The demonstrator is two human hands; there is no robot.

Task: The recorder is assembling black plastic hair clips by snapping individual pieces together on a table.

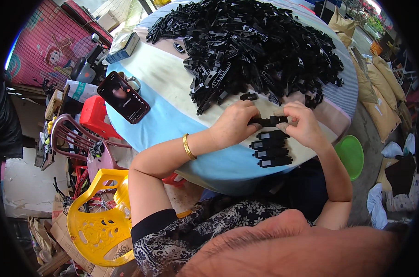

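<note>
Three finished clips (273, 149) lie in a short column nearest the body, just below the hands, near the bench (181, 115) edge. All are black moulded plastic, flat, rectangular, with small pale insets at one end.

Risk 1: that column sits close to the rim. A forearm sweep or a tug on the cloth would likely drop them to the floor.

Just above the column, both hands meet on one clip (269, 121). Left hand (234, 124) has its fingers curled shut on the clip's left end; right hand (301, 122) pinches the right end, thumb and forefinger closed on it. The part is a slim black bar held level, just above the cloth.

Risk 2: two small stiff pieces pushed together by fingertip force. If they go in skewed, a tab could snap or skin get pinched. I can't tell how far they are seated; the fingers hide the joint.

Beyond the hands: a pile (251, 46) of the same black parts, loose, tangled and glossy, covering the far half of the bench. Its near edge touches the work zone, so strays could mix with finished ones.

Left of the pile: a phone (124, 97), flat, screen lit, near the rim; an elbow knock could push it off. The cloth is smooth, with pale blue and cream bands.
</note>
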